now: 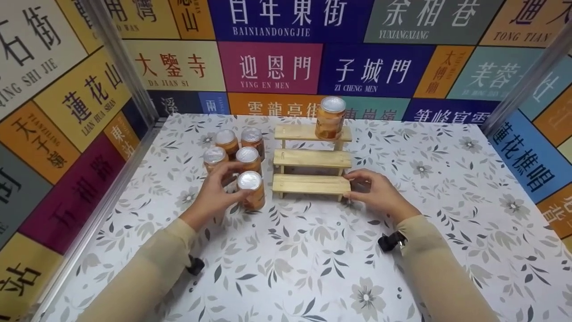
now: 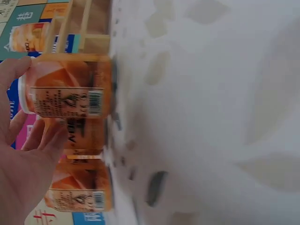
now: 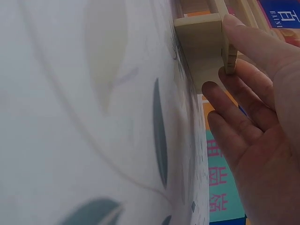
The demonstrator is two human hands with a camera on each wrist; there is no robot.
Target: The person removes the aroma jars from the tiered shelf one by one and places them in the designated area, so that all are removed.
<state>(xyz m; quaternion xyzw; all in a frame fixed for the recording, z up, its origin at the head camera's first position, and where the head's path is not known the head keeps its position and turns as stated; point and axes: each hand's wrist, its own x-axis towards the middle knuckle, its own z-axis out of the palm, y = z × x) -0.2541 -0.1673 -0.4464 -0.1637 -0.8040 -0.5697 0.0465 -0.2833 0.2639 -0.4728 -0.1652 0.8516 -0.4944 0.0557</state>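
Note:
Thumb and fingers of my left hand (image 1: 216, 190) curl round the frontmost orange-labelled food can (image 1: 254, 197), which stands upright on the table. In the left wrist view the thumb lies at the rim of that can (image 2: 70, 86), with fingertips along its other side. My right hand (image 1: 377, 192) pinches the right end of the lowest step of a three-tier wooden stand (image 1: 313, 184). The right wrist view shows the thumb and fingertips at the edge of the step board (image 3: 229, 58). One similar can (image 1: 330, 120) stands at the right of the top step.
Several more cans with silver lids, such as the leftmost can (image 1: 214, 156), cluster behind my left hand. A white tablecloth (image 1: 295, 277) with grey flowers covers the table. Panels of coloured signs (image 1: 268, 67) wall in the back and both sides.

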